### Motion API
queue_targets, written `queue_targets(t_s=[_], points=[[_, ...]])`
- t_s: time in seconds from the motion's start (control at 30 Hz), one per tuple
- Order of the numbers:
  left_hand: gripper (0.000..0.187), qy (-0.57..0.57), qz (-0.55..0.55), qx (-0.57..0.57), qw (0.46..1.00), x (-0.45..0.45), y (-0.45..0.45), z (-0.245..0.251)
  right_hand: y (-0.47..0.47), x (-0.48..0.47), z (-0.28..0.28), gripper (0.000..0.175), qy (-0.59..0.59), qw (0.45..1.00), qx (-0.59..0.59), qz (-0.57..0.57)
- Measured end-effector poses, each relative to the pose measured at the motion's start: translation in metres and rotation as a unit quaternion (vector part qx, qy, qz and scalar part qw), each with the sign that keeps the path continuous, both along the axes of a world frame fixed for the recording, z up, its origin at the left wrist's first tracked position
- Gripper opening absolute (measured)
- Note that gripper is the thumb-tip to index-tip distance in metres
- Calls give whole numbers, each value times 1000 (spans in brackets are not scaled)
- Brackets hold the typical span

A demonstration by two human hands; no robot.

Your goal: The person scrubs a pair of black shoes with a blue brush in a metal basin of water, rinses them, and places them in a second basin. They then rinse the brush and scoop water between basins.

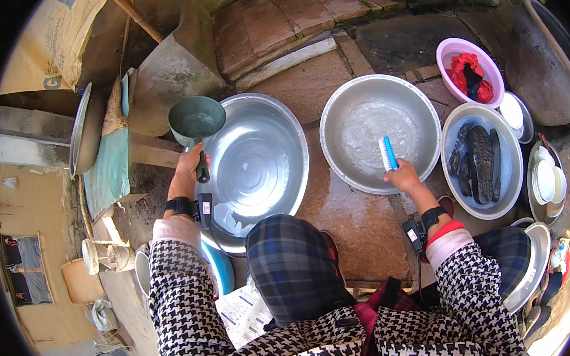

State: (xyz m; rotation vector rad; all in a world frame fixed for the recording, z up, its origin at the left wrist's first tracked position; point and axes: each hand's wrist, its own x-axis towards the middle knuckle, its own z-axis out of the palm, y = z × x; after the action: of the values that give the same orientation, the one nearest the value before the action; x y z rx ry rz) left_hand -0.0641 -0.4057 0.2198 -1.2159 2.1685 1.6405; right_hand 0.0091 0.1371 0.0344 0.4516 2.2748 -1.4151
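My left hand (189,166) grips the black handle of a dark green saucepan (197,118), held over the left rim of a large metal basin (295,127). The pan's inside faces up towards me. My right hand (403,174) holds a blue scrubbing brush (389,152) with white bristles over the near side of a second metal basin (330,124). Cloudy, sudsy water (369,126) covers that basin's bottom. What the left basin holds is hard to tell through the bright reflections.
Right of the basins, a metal bowl (452,190) holds dark shoes (481,162) in liquid. Behind it a pink basin (443,50) contains red cloth (468,65). White bowls (544,181) fill a tray at far right. A wok (80,131) leans at left beside a concrete block (176,68).
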Motion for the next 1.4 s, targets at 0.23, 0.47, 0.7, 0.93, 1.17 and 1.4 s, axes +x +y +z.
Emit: queue_targets(t_s=[0.23,0.47,0.7,0.93,1.17,1.4], points=[[31,-79,-59,-133,986,81,-4,-131,-5,8,1,34,-18,998,38,40],[53,-185,-166,-308,918,94,34,-165,-4,11,-12,35,-31,996,59,61],[30,-95,-92,-28,991,97,84,-170,-4,13,-26,36,-22,996,57,72],[26,-18,37,347,937,119,96,-166,-4,14,-11,37,-34,996,60,60],[29,72,-11,290,954,133,115,-140,-2,16,1,36,-18,995,69,63],[25,93,-85,241,962,118,133,-85,-2,13,2,37,-26,998,41,41]])
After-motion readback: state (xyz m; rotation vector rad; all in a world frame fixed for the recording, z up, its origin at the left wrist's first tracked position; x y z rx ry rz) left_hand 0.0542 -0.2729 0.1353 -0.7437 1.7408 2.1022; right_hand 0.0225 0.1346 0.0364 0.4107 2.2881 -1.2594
